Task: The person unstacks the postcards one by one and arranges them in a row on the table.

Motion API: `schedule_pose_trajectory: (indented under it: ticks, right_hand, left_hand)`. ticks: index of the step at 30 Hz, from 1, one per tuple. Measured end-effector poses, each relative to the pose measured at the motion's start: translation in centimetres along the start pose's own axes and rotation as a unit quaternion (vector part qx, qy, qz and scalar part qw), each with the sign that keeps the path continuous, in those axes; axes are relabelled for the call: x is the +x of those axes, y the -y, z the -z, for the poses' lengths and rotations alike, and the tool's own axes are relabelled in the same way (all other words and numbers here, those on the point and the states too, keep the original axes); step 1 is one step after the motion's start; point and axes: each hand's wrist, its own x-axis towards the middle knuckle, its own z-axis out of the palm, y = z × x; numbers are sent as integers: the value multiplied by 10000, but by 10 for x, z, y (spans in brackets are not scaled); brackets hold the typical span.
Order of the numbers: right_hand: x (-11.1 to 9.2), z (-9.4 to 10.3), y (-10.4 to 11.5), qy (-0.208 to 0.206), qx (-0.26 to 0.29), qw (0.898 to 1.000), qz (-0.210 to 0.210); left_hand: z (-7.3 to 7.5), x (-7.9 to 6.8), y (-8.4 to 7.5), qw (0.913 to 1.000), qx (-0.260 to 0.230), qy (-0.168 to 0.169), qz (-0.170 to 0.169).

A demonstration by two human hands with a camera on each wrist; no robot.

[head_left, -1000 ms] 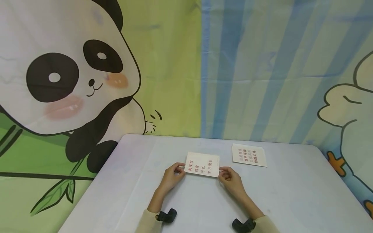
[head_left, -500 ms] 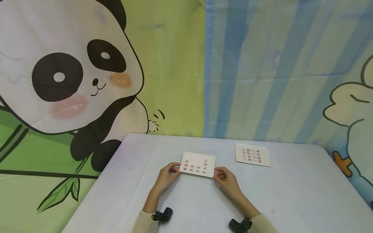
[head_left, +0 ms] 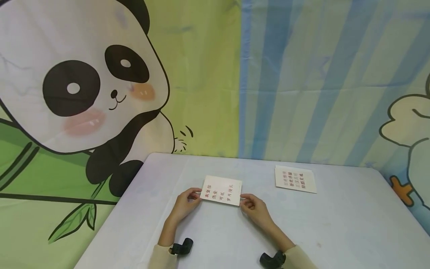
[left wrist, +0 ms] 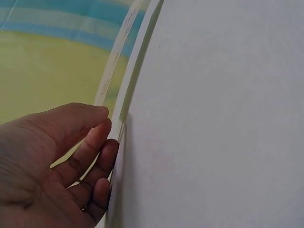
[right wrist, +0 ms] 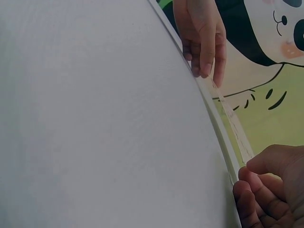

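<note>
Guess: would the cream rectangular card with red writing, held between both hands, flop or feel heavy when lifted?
Probably stiff: the card runs straight between the left hand and right hand without visible sag. Likely light, given its thin edge, and unlikely to roll, being flat.

My head view looks forward and down over the worktop (head_left: pixel 208 235) to the backdrop (head_left: pixel 285 74), widest and farthest. Both wrist views sit close, rolled, card (head_left: pixel 221 185) near edge-on: left gets the left hand (left wrist: pixel 57 161), right gets that plus the right hand (right wrist: pixel 273 190). All three share card, worktop, backdrop.
</note>
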Motion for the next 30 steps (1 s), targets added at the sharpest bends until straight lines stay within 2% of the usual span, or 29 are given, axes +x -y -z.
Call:
schedule_pose_trajectory:
  ticks: [8,13,22,30]
  right_hand:
    - [3,-11,8,420,191,9989,37]
    - [7,-18,12,604,129,9981,64]
    - [13,-27,13,972,-60,9952,59]
    - [16,-37,18,1088,24,9941,-37]
  left_hand:
    - [17,-2,6,10000,12,-38,80]
    - [24,-3,9,9999,50,-79,66]
    - [36,-3,11,9994,-12,-172,310]
    - [43,-5,15,9980,151,-185,591]
